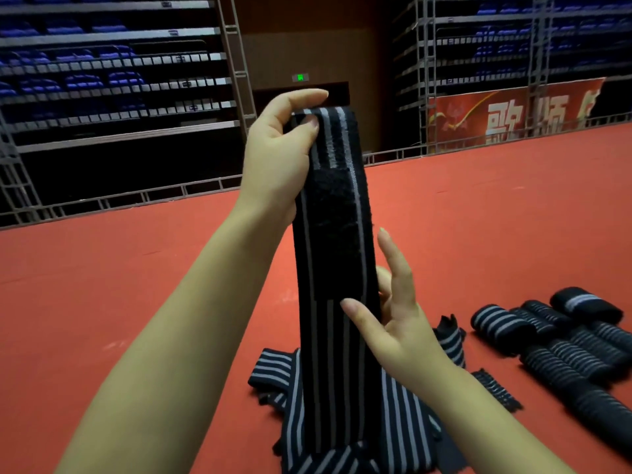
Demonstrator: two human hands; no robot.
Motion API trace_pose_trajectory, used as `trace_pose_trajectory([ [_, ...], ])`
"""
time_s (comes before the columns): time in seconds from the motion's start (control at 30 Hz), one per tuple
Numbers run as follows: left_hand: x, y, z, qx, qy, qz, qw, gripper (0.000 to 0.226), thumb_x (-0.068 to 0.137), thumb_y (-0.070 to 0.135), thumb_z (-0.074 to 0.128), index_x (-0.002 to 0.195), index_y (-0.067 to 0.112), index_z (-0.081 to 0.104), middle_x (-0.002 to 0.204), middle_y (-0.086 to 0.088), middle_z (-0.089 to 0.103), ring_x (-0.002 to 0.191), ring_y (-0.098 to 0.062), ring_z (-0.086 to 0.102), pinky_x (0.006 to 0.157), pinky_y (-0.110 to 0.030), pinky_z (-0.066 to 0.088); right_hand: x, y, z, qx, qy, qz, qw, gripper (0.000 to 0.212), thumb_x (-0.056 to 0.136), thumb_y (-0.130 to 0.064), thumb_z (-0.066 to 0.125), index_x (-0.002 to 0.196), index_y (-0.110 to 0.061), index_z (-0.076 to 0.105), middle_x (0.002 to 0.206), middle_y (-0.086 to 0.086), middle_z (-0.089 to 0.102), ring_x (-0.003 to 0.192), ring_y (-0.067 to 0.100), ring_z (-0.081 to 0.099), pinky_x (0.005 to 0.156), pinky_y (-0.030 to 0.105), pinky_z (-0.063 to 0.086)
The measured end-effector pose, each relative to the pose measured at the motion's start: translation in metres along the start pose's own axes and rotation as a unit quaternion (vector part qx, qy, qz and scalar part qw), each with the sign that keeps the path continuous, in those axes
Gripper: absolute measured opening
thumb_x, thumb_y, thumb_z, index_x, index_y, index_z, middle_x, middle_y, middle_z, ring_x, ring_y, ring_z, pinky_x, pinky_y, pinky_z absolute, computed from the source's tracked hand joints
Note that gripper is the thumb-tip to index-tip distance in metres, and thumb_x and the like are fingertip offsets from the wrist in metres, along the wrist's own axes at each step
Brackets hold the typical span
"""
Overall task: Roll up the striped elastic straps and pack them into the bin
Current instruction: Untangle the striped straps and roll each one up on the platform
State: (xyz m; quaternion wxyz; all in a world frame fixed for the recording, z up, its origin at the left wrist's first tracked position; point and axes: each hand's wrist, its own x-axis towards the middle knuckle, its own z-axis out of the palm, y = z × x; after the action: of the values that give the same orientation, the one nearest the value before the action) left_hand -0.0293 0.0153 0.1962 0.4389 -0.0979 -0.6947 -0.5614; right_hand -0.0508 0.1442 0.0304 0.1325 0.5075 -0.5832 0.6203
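Observation:
A black elastic strap with grey stripes (337, 354) hangs upright in front of me, a black fuzzy patch on its upper part. My left hand (278, 155) pinches its top end between thumb and fingers. Lower down, my right hand (393, 316) holds the strap's right edge, thumb across the front and fingers mostly straight behind it. The strap's lower length lies crumpled in a loose pile (342, 439) on the red floor. Several rolled straps (561, 340) lie in a cluster at the right. No bin is in view.
The red floor (136, 285) stretches out to a low metal railing (119, 200). Behind it stand folded bleachers with blue seats (102, 80) and a red banner (513, 114) at the right.

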Motion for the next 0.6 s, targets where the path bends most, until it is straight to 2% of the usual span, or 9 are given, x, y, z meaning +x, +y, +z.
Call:
trace_pose_trajectory([
  [0.07, 0.006, -0.010, -0.002, 0.045, 0.035, 0.014, 0.998, 0.026, 0.094, 0.005, 0.053, 0.095, 0.026, 0.067, 0.101, -0.007, 0.068, 0.099, -0.028, 0.068, 0.092, -0.049, 0.055, 0.002, -0.003, -0.003, -0.029, -0.012, -0.024, 0.999, 0.068, 0.095, -0.022, 0.056, 0.147, -0.049, 0.021, 0.145, -0.024, 0.041, 0.137, 0.004, 0.039, 0.111, 0.022, 0.034],
  [0.13, 0.012, -0.024, -0.006, 0.080, 0.068, 0.011, 0.994, 0.026, 0.090, 0.006, 0.053, 0.093, 0.029, 0.067, 0.105, -0.005, 0.068, 0.106, -0.028, 0.065, 0.096, -0.050, 0.052, 0.004, -0.006, -0.005, -0.040, -0.025, -0.020, 0.999, 0.047, 0.091, -0.019, 0.063, 0.133, -0.037, 0.053, 0.131, -0.020, 0.055, 0.126, 0.000, 0.049, 0.103, 0.013, 0.035],
  [0.2, 0.013, -0.041, -0.010, 0.125, 0.088, 0.001, 0.988, 0.026, 0.091, 0.005, 0.052, 0.099, 0.026, 0.065, 0.108, 0.001, 0.066, 0.108, -0.021, 0.063, 0.099, -0.043, 0.050, 0.008, -0.011, -0.006, -0.028, -0.050, 0.031, 0.998, 0.031, 0.088, -0.014, 0.067, 0.109, -0.037, 0.067, 0.111, -0.016, 0.067, 0.111, -0.001, 0.058, 0.094, 0.010, 0.039],
  [0.3, 0.011, -0.067, -0.016, 0.181, 0.079, -0.055, 0.979, 0.034, 0.095, 0.004, 0.050, 0.126, 0.016, 0.057, 0.121, 0.001, 0.060, 0.101, -0.008, 0.059, 0.096, -0.023, 0.049, 0.016, -0.011, -0.008, 0.009, -0.065, 0.091, 0.994, 0.029, 0.088, -0.001, 0.064, 0.090, -0.029, 0.072, 0.091, -0.019, 0.072, 0.095, -0.005, 0.063, 0.084, 0.008, 0.042],
  [0.37, -0.001, -0.076, -0.017, 0.144, 0.043, -0.179, 0.972, 0.047, 0.098, 0.008, 0.051, 0.143, 0.016, 0.041, 0.125, -0.006, 0.057, 0.085, -0.005, 0.056, 0.078, -0.020, 0.050, 0.021, -0.006, -0.007, 0.043, -0.037, 0.115, 0.992, 0.030, 0.089, 0.002, 0.061, 0.087, -0.026, 0.071, 0.086, -0.020, 0.071, 0.090, -0.006, 0.063, 0.081, 0.008, 0.042],
  [0.43, -0.024, -0.078, -0.018, 0.061, -0.022, -0.298, 0.952, 0.059, 0.101, 0.015, 0.052, 0.152, 0.021, 0.024, 0.111, -0.005, 0.061, 0.077, -0.012, 0.060, 0.065, -0.026, 0.054, 0.027, 0.004, -0.007, 0.076, 0.006, 0.140, 0.987, 0.029, 0.090, 0.000, 0.059, 0.087, -0.026, 0.071, 0.088, -0.016, 0.071, 0.090, -0.002, 0.062, 0.082, 0.013, 0.044],
  [0.5, -0.055, -0.082, -0.023, 0.015, -0.095, -0.340, 0.935, 0.066, 0.101, 0.027, 0.053, 0.155, 0.028, 0.014, 0.113, -0.002, 0.058, 0.073, -0.013, 0.068, 0.056, -0.026, 0.056, 0.033, 0.021, -0.008, 0.111, 0.043, 0.183, 0.976, 0.024, 0.093, -0.002, 0.057, 0.091, -0.022, 0.070, 0.095, -0.007, 0.069, 0.092, 0.007, 0.062, 0.085, 0.022, 0.049],
  [0.53, -0.071, -0.086, -0.026, -0.004, -0.128, -0.344, 0.930, 0.068, 0.100, 0.034, 0.054, 0.155, 0.030, 0.014, 0.122, 0.000, 0.055, 0.078, -0.011, 0.072, 0.061, -0.028, 0.059, 0.037, 0.030, -0.008, 0.128, 0.058, 0.206, 0.968, 0.021, 0.094, -0.003, 0.055, 0.094, -0.019, 0.069, 0.098, -0.002, 0.069, 0.093, 0.010, 0.063, 0.086, 0.026, 0.051],
  [0.6, -0.102, -0.103, -0.031, -0.039, -0.178, -0.341, 0.922, 0.072, 0.095, 0.045, 0.059, 0.154, 0.030, 0.021, 0.139, 0.001, 0.054, 0.105, -0.014, 0.070, 0.086, -0.037, 0.058, 0.043, 0.047, -0.009, 0.163, 0.083, 0.256, 0.949, 0.016, 0.096, -0.005, 0.053, 0.097, -0.016, 0.066, 0.097, 0.003, 0.068, 0.087, 0.013, 0.064, 0.080, 0.027, 0.054],
])
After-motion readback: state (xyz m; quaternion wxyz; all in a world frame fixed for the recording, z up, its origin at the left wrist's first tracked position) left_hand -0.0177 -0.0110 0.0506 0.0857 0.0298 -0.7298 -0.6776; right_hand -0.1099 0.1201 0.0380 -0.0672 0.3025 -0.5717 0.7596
